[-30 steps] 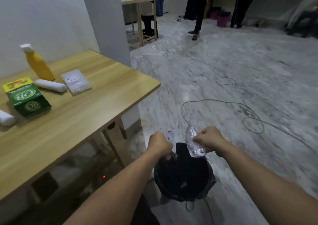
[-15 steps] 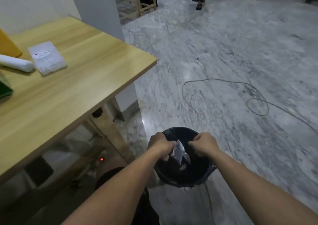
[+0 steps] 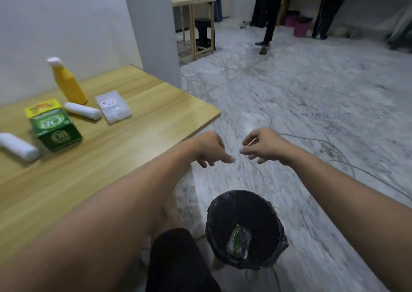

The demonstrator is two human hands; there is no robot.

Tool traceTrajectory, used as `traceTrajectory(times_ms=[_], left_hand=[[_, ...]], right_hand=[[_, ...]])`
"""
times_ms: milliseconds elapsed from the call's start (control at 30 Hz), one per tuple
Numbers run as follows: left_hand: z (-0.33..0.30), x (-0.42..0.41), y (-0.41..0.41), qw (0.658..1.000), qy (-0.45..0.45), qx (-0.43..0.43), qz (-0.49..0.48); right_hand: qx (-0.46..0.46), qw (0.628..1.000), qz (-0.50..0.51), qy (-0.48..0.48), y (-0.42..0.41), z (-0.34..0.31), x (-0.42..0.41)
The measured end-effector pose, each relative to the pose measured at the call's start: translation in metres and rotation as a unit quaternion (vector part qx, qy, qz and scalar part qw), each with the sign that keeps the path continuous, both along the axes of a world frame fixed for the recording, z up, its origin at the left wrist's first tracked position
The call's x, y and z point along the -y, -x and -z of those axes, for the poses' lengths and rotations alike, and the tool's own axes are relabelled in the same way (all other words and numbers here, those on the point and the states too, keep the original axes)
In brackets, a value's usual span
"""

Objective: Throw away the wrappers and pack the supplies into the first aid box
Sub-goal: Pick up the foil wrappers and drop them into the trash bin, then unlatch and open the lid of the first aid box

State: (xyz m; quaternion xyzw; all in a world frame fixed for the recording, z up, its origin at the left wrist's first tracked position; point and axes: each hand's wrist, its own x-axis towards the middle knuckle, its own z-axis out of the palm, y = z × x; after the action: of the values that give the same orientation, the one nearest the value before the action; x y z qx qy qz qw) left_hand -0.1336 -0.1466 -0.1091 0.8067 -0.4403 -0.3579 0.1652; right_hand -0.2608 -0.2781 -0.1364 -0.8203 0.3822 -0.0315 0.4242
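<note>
A clear crumpled wrapper (image 3: 239,242) lies inside the black lined bin (image 3: 245,204) on the floor. My left hand (image 3: 211,150) and my right hand (image 3: 263,146) hover above the bin, beside the table corner, fingers loosely apart and holding nothing. On the wooden table (image 3: 133,149) stand a yellow bottle (image 3: 68,83) and a green box (image 3: 54,127). Beside them lie two white bandage rolls (image 3: 82,111) (image 3: 19,146) and a clear flat packet (image 3: 113,106). No first aid box is in view.
A thin cable (image 3: 334,149) loops across the marble floor to the right. A grey pillar (image 3: 153,30) rises behind the table. Several people (image 3: 270,12) stand far off near other tables and pink buckets (image 3: 299,27). My dark-clad knee (image 3: 176,260) is beside the bin.
Both hands let go of the wrapper into the bin and rose away from it, now open. The view has tilted back up toward the table.
</note>
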Motion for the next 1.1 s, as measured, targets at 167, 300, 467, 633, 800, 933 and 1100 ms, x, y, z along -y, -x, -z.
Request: traceTrajectory(times_ms=[167,300,467,633,800,933,1100], left_hand=[[-0.071,-0.033,-0.019,0.995,0.091,0.011,-0.031],[-0.114,-0.072,-0.043,0.992,0.106,0.044,-0.060],[-0.152,-0.137,-0.073,0.984,0.107,0.096,-0.106],[-0.177,-0.204,-0.104,0.970,0.106,0.142,-0.165],[-0.190,-0.265,-0.126,0.957,0.097,0.163,-0.217],[-0.191,-0.314,-0.145,0.935,0.097,0.214,-0.265],[-0.178,-0.370,-0.175,0.887,0.092,0.297,-0.342]], right_hand=[[0.034,0.996,-0.067,0.045,-0.031,-0.077,-0.020],[0.040,0.987,-0.126,0.092,-0.059,-0.127,-0.052],[0.054,0.970,-0.191,0.138,-0.098,-0.169,-0.107],[0.068,0.950,-0.256,0.167,-0.137,-0.193,-0.163],[0.081,0.934,-0.300,0.174,-0.177,-0.202,-0.214],[0.095,0.921,-0.328,0.191,-0.214,-0.200,-0.254],[0.161,0.872,-0.358,0.292,-0.254,-0.189,-0.308]])
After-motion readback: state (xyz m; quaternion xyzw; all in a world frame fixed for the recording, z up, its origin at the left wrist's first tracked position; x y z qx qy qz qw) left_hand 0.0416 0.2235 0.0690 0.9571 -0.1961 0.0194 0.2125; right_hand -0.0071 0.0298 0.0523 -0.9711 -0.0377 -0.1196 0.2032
